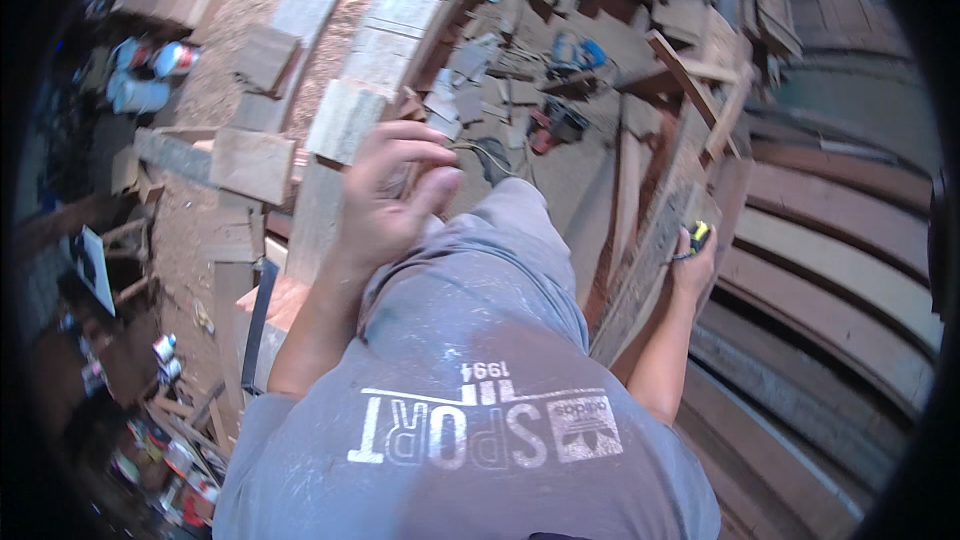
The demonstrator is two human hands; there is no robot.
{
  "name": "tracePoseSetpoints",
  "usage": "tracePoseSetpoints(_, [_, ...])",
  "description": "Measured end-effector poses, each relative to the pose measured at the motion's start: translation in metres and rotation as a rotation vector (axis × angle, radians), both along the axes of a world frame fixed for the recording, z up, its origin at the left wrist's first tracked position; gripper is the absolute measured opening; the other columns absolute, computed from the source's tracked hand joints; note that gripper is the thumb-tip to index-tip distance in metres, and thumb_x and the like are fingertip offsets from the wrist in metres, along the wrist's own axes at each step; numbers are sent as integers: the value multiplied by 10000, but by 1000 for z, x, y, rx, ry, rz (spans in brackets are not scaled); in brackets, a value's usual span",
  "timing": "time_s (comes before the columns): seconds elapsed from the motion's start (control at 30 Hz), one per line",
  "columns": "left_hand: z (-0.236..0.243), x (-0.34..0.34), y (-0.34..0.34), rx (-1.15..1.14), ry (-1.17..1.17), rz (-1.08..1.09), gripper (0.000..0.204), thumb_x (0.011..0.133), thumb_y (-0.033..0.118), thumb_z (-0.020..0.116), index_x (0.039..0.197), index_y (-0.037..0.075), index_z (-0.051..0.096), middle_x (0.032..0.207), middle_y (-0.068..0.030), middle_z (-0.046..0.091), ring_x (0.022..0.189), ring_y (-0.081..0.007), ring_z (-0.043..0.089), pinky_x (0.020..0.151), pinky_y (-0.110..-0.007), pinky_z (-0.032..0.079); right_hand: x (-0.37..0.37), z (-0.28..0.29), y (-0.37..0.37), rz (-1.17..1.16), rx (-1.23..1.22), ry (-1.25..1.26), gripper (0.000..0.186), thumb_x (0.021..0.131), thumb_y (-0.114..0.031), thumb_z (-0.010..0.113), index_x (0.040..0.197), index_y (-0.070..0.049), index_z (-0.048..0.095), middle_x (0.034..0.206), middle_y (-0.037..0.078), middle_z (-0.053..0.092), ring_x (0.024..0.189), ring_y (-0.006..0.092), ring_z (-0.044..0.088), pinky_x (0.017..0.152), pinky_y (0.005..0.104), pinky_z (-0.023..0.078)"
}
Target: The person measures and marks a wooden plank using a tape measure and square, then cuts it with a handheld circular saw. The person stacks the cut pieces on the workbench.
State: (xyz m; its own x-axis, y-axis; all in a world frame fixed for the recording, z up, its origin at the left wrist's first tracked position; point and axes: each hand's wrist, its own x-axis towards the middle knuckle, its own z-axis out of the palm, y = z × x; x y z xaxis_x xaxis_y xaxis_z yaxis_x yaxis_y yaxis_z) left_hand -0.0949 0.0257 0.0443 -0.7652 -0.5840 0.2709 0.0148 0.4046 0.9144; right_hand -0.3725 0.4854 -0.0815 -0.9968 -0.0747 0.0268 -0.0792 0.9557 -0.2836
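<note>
At the right, my right hand (697,266) is closed around a yellow and black tape measure (699,236). That hand rests beside a long wooden board (645,275) that slants up and away. My left hand (390,185) is raised in front of my body, its fingers loosely bent and the thumb apart, with nothing visible in it. Below and behind the left hand lie long pale planks (345,120).
Stacked long boards (830,230) fill the right side. Wood scraps (480,70), a red and black power tool (556,127) and a blue tool (577,52) lie on the floor ahead. Paint cans (140,90) stand at the far left. A dark metal bar (260,325) is near my left forearm.
</note>
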Motion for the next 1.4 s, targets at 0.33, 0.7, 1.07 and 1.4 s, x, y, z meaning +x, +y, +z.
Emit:
tracePoseSetpoints(0.33, [-39, -33, 27, 433, -279, 10, 352, 1010, 234, 818, 1308, 56, 758, 1234, -116, 767, 1131, -183, 730, 997, -355, 595, 0, 41, -255, 742, -1002, -902, 707, 927, -436, 864, 1445, -22, 618, 1279, 91, 707, 1127, 215, 702, 949, 354, 597])
tracePoseSetpoints(0.7, [-109, 9, 17, 516, -9, 552, 305, 968, 104, 849, 1231, 56, 703, 1090, -11, 728, 1046, -104, 675, 989, -309, 563, 34, 104, -458, 2062, -74, -588, 570, 915, -282, 832, 1421, -75, 671, 1181, 224, 713, 1122, 440, 687, 996, 485, 561])
tracePoseSetpoints(1.07, [-147, 14, -13, 320, -18, 1448, 632, 857, 224, 957, 1314, -9, 587, 1116, -95, 703, 984, -159, 689, 925, -336, 600, 17, 68, -591, 2122, 14, -116, 193, 1025, -234, 710, 1179, -128, 761, 1089, 224, 711, 1008, 460, 718, 877, 544, 572])
tracePoseSetpoints(1.4, [-171, -3, -20, 273, -19, 1520, 616, 841, 217, 951, 1281, 14, 572, 1159, -136, 671, 1072, -235, 667, 953, -395, 571, 23, 56, -620, 2205, 6, -150, 220, 1037, -222, 705, 1200, -90, 773, 1105, 254, 733, 1024, 481, 719, 876, 545, 575])
